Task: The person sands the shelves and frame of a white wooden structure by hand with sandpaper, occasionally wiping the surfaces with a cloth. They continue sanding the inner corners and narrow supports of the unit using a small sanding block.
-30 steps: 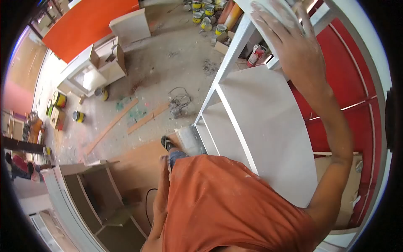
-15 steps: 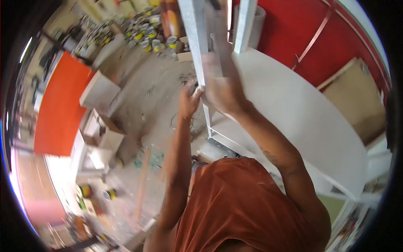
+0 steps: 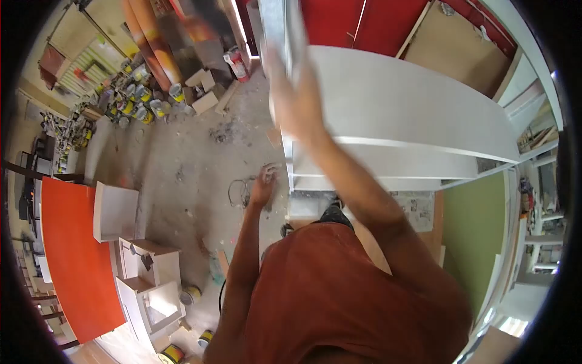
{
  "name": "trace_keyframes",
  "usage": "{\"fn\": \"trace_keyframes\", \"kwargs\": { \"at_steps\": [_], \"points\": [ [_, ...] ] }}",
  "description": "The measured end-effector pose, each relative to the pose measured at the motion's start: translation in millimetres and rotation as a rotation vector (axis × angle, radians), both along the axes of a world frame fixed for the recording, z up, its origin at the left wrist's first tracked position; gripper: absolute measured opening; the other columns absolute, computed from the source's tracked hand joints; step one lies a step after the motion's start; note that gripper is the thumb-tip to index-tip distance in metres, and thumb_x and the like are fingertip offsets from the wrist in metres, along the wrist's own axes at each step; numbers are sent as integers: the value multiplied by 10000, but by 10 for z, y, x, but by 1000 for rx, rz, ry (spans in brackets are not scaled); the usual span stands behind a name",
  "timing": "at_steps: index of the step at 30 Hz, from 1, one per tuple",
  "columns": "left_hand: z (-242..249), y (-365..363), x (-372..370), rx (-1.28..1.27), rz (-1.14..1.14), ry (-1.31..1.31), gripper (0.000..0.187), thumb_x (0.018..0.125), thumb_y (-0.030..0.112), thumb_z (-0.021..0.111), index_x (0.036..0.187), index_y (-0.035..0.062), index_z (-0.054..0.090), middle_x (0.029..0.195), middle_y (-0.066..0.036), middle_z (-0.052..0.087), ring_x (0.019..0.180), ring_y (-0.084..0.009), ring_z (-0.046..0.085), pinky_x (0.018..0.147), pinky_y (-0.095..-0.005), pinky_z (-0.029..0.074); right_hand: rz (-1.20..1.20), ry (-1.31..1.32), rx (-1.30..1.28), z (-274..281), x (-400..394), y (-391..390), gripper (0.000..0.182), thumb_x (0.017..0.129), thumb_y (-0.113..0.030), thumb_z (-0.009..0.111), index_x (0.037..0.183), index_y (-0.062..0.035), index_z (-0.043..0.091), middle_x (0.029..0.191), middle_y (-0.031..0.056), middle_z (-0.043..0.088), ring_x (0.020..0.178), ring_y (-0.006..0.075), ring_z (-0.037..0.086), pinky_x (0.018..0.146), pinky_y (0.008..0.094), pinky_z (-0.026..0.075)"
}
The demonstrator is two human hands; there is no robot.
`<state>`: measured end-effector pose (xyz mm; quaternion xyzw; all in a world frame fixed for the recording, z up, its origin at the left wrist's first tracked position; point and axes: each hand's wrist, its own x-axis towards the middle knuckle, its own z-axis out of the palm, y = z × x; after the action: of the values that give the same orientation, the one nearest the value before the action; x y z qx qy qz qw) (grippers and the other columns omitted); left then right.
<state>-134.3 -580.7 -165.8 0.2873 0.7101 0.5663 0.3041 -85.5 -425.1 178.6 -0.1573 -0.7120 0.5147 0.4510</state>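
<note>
My right hand [image 3: 297,106] is raised along the white upright [image 3: 273,30] of a shelf unit and is smeared by motion. A blurred, long greyish shape [image 3: 296,36] stretches up from its fingers; I cannot tell whether the hand grips it. To the right of the upright, a broad white shelf board [image 3: 400,100] spreads out, with further white shelves [image 3: 388,161] below. My left hand [image 3: 267,180] hangs lower, left of the upright and apart from it. Its fingers are loosely bent and spread, with nothing seen in them.
Paint cans [image 3: 142,113] and a cardboard box [image 3: 207,100] crowd the far floor. On the left are an orange panel [image 3: 79,261] and white cabinet boxes [image 3: 148,267]. A coiled cable [image 3: 233,193] lies on the floor. A green panel [image 3: 476,224] is at right.
My left hand has come off the upright and dropped lower. My right hand still moves by the upright. The view has turned, bringing more of the lower shelves into sight.
</note>
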Motion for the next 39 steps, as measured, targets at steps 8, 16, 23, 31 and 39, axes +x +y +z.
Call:
{"fn": "trace_keyframes", "kwargs": {
  "at_steps": [8,16,23,31,39],
  "points": [
    [-2031,-1508,678,-565,77,-541,431,918,396,617,1111,11,628,1155,-240,662,1016,-414,636,935,-487,502,-27,20,-172,-1438,160,-355,526,1056,-221,509,1490,45,377,1448,190,500,1348,262,454,1145,372,311],
    [-2928,-2546,759,-659,-592,521,360,911,266,552,1180,47,646,1044,-186,685,926,-324,678,801,-441,548,127,-4,-454,-52,278,-35,543,1025,-289,570,1420,64,450,1370,159,567,1261,224,534,1076,318,387],
    [-2310,-2200,727,-479,296,-716,416,877,175,543,1267,42,604,1101,-121,703,868,-276,698,681,-410,546,-273,-194,-82,-1979,241,-465,593,1014,-248,547,1528,-7,375,1557,221,395,1486,340,288,1227,413,168],
    [-2608,-2354,958,-353,268,-774,337,895,125,589,1217,32,620,1043,-130,692,713,-221,681,630,-349,552,114,131,-488,-145,315,-274,485,948,-334,655,1259,34,600,874,55,584,796,113,526,775,263,449],
    [-2462,-2672,1193,-394,406,-818,263,903,120,565,1109,-1,674,1033,-153,721,894,-263,709,825,-380,575,-110,-27,-196,-1309,143,-179,578,989,-202,575,1479,55,408,1423,194,534,1283,272,521,1101,363,360]
  ]
}}
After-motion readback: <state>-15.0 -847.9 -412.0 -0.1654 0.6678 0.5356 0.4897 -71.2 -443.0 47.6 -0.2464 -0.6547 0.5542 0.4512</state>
